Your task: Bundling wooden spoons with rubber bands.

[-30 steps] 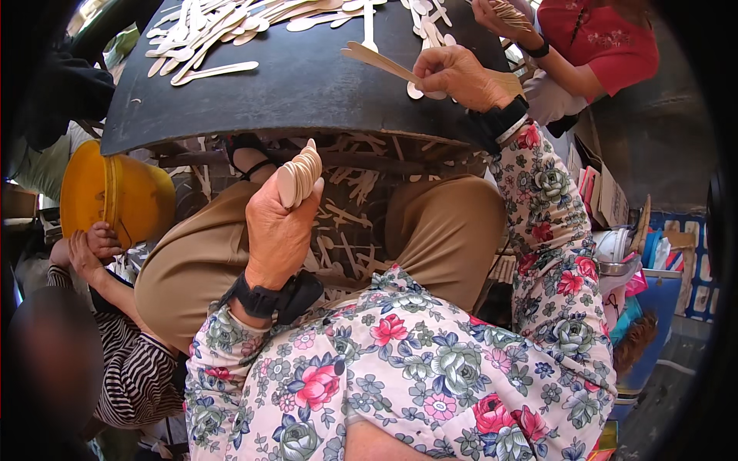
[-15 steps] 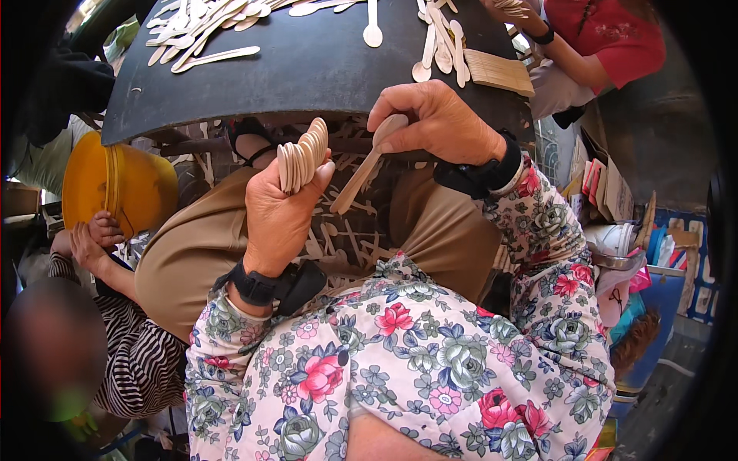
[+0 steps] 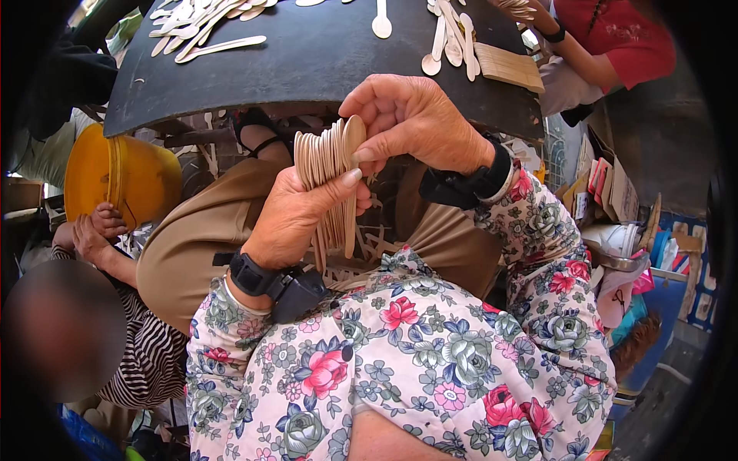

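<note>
My left hand (image 3: pixel 286 223) is closed around a stack of wooden spoons (image 3: pixel 317 165), bowls upward and handles hanging down. Its thumb presses along the front of the stack. Against the right side of the stack stands a single wooden spoon (image 3: pixel 354 140), its bowl face showing. My right hand (image 3: pixel 427 127) pinches this spoon by the edge between thumb and fingers; part of the fingertips is hidden behind it. Both hands are over my lap, just this side of the dark table (image 3: pixel 307 73).
Loose wooden spoons (image 3: pixel 196 23) lie heaped at the table's far left. More spoons and a neat row of wooden spoons (image 3: pixel 507 67) lie at the right. Another person's hands (image 3: pixel 96 234) are by a yellow bucket (image 3: pixel 146 177). A person in red (image 3: pixel 615 46) sits at the far right.
My right hand has brought its spoon left, up against the stack. My left hand has turned the stack so the handles now show hanging down.
</note>
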Motion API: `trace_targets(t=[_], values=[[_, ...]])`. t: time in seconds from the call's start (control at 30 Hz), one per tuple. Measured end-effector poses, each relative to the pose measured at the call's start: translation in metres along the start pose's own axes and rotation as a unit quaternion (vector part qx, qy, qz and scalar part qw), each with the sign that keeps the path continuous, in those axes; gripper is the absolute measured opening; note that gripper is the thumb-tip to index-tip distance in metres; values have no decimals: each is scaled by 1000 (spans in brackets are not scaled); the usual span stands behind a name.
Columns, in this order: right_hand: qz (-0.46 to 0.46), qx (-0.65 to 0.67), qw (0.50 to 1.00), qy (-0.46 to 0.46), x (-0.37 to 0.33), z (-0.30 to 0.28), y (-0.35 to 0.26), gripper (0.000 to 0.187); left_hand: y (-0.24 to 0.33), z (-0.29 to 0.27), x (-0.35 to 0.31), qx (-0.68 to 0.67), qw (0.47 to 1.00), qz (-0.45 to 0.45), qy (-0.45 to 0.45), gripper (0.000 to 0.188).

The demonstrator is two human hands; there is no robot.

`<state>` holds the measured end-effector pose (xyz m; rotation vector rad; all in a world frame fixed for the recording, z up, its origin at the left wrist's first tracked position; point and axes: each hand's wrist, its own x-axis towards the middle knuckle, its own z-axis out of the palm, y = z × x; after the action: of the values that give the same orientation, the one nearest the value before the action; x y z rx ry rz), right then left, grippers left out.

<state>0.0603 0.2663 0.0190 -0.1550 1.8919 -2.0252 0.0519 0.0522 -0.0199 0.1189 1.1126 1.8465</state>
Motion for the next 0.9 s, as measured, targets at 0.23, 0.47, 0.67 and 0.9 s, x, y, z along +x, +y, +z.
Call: trace_targets(t=[0.23,0.47,0.67,0.9], values=[[-24,8,998,57,-5,9,-3,32,3,4,-1,-96,995,-33,-19,28],[-54,23,993,104,-8,18,-14,23,5,7,-4,-127,990,-13,-57,33],[-75,24,989,124,-10,18,-14,21,2,7,-5,-151,986,2,-71,32],[-80,19,986,144,-9,18,-9,20,3,5,-6,-133,990,10,-56,35]])
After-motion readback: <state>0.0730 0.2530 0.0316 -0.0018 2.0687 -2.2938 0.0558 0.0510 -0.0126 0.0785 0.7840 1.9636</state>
